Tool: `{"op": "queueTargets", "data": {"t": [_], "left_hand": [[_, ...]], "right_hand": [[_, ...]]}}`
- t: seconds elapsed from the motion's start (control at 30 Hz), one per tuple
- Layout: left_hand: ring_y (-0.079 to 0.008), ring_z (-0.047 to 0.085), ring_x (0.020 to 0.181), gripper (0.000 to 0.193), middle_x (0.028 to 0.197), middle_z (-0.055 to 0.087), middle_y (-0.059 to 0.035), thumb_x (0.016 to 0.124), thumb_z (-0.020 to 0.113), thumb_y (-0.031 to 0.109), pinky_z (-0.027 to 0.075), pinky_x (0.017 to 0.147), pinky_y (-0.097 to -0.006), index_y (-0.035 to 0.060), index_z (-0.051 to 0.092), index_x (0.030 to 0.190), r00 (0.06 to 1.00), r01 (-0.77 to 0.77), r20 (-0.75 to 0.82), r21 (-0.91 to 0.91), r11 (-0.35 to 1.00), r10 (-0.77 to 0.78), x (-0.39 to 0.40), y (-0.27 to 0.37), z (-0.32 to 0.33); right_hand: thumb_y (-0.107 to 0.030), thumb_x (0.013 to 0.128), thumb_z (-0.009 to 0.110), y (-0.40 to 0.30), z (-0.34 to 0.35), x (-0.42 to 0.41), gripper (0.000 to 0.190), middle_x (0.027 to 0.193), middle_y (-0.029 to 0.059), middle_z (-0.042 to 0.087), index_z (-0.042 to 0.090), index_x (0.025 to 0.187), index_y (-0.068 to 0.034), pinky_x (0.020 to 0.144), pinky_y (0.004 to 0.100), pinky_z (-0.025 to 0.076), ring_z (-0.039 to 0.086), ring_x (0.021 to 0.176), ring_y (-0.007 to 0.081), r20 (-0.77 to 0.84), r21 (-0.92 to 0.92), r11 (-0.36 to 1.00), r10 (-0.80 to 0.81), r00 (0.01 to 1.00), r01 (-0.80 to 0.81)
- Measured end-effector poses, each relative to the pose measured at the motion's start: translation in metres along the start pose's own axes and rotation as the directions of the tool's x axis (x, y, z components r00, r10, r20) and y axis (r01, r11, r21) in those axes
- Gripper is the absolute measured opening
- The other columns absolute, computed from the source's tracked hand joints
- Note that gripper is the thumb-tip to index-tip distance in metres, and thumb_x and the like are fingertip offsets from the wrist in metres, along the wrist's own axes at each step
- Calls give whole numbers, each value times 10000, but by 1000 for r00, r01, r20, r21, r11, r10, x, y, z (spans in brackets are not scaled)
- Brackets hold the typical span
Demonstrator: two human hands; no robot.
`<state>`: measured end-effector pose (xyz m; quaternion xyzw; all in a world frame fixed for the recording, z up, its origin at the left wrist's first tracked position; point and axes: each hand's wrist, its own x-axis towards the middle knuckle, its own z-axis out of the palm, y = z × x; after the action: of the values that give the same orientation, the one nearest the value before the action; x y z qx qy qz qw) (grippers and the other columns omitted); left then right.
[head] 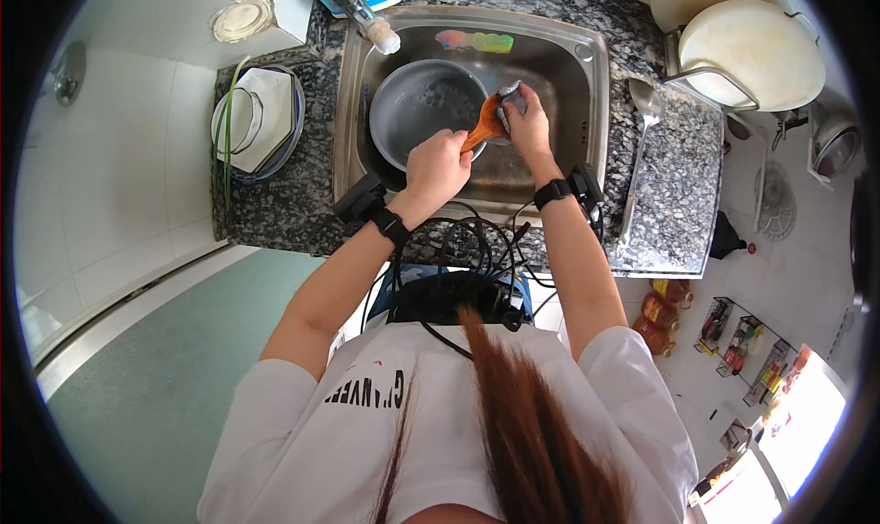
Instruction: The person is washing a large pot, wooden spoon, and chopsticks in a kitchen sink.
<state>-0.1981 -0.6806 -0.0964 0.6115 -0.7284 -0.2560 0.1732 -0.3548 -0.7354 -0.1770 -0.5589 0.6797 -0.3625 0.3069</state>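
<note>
My left hand (440,163) grips the handle of an orange-brown wooden spoon (489,117), whose broad head points up and to the right. In my right hand (529,122) is a grey scouring cloth (512,100), pressed against the head of the spoon. Both hands are over a stainless steel sink (560,97). Inside the sink, beneath the spoon and my left hand, sits a grey round basin (412,104) holding water with some suds. My hands hide its lower right rim. Above the basin's upper left side hangs the faucet (371,25), its spout wrapped in something whitish.
Stacked dishes (258,118) with green stalks lie left of the sink. A long metal ladle (643,139) rests on the granite counter (677,180) to the right, near a rack of white plates (749,56). Black cables (481,238) loop between my forearms at the counter's front edge.
</note>
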Motion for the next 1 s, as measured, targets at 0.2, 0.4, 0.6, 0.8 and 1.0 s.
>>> {"op": "queueTargets", "data": {"t": [0.2, 0.4, 0.6, 0.8, 1.0], "left_hand": [[-288, 556, 664, 162, 723, 544, -102, 698, 578, 117, 451, 572, -388, 37, 567, 838, 998, -49, -27, 6, 999, 49, -3, 1, 7], [-285, 561, 713, 261, 774, 569, -107, 679, 618, 121, 453, 613, -376, 40, 596, 926, 999, 44, -3, 46, 998, -44, -3, 6, -1], [-286, 568, 725, 255, 781, 585, -104, 672, 632, 144, 460, 635, -369, 41, 605, 904, 997, 78, -14, 38, 996, -77, 11, -3, 6], [-289, 567, 687, 238, 746, 582, -100, 676, 627, 144, 459, 604, -372, 44, 609, 891, 1000, -18, -15, 48, 999, 19, 11, -6, 3], [-282, 561, 662, 245, 742, 576, -90, 670, 632, 143, 452, 575, -363, 57, 614, 899, 996, -84, -32, 14, 996, 85, 5, 4, -7]], "right_hand": [[-216, 801, 507, 11, 4, 17, 277, 823, 203, 600, 549, 982, -11, 699, 376, 446, 575, 790, 349, -49, -123, 982, 138, 989, -143], [-256, 805, 517, 35, -8, 29, 278, 765, 162, 619, 607, 824, 6, 655, 378, 441, 591, 707, 315, -226, 237, 927, 344, 911, -291], [-322, 815, 509, -12, 12, -16, 254, 1162, 104, 501, 626, 922, -124, 881, 413, 329, 452, 1071, 293, 107, 85, 992, -100, 989, 91], [-385, 793, 473, -21, 5, -3, 255, 1124, -50, 540, 639, 908, -230, 933, 499, 202, 356, 1175, 269, 288, -229, 902, -295, 911, 365], [-431, 766, 491, -3, -8, 28, 330, 867, 74, 612, 642, 818, -142, 721, 374, 410, 559, 831, 277, 210, -191, 982, 34, 977, 7]]}}
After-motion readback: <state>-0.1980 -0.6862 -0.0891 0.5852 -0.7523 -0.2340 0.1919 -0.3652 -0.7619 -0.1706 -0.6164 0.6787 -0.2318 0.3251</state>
